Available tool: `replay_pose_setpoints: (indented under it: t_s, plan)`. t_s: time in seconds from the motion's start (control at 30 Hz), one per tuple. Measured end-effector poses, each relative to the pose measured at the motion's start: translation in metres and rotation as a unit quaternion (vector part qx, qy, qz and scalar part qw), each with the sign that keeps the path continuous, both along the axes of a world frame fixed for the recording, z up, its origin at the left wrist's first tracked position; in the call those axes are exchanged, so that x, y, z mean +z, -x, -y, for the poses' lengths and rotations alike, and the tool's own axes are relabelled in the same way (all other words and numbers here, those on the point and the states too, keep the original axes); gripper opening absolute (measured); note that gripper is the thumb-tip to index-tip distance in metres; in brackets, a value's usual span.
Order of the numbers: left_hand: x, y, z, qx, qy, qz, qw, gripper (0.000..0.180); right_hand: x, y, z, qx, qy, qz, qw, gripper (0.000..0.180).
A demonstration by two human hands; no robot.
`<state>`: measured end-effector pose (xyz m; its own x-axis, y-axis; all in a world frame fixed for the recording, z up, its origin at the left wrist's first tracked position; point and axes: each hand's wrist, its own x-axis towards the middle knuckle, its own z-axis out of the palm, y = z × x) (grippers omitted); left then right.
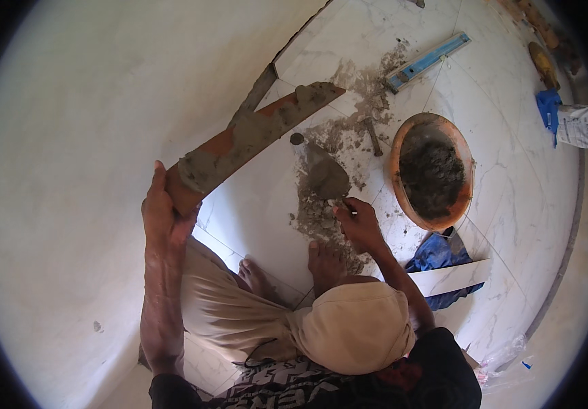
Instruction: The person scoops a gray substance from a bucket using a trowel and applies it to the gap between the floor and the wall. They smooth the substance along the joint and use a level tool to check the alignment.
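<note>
Head view: work in hand looks like buttering mortar onto the back of a tile strip [219, 145], left of centre and slanting toward upper centre.

Left hand [164, 211], left of centre, is closed on the strip's lower end, thumb on one edge, fingers wrapping the other. Right hand [361, 225], just right of centre, is curled round the handle of a trowel [327, 178]; the blade carries grey mortar and is apart from the strip.

Coverage is uneven: thick wet patches, a lump near the far end, bare clay between. My read: next move calls for filling those gaps and evening the bed, with a firm left grip since the far end overhangs. Risk: lump slides off if the strip tips.

Materials: strip is matte orange-brown clay, long, thin, with a slanted far tip. Mortar pile [434, 170] is dark, coarse and clumpy, inside an oval orange-rimmed basin [395, 163] right of centre. Floor [512, 170] is glossy white tile, grey-veined, with crumbly mortar smears mid-frame. Wall [69, 170] on the left is smooth, off-white. Blue level [428, 63] lies upper right of centre, straight and mortar-dusted. Crumpled blue plastic [437, 252] sits under a flat white strip [451, 277], lower right.
</note>
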<state>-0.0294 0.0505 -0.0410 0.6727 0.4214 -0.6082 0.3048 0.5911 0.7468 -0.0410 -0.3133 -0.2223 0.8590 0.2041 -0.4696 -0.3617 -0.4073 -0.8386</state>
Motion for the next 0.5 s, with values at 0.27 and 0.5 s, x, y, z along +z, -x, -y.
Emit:
replay_pose_setpoints:
  t_s: [0.27, 0.5]
  plan:
    - [0.018, -0.009, 0.019, 0.021, 0.028, -0.007, 0.999, 0.041, 0.004, 0.009, -0.013, -0.059, 0.015, 0.022, 0.998, 0.038]
    - [0.040, -0.016, 0.016, -0.054, -0.064, -0.037, 0.996, 0.050, 0.123, 0.031, 0.101, -0.095, 0.285, 0.282, 0.911, 0.029]
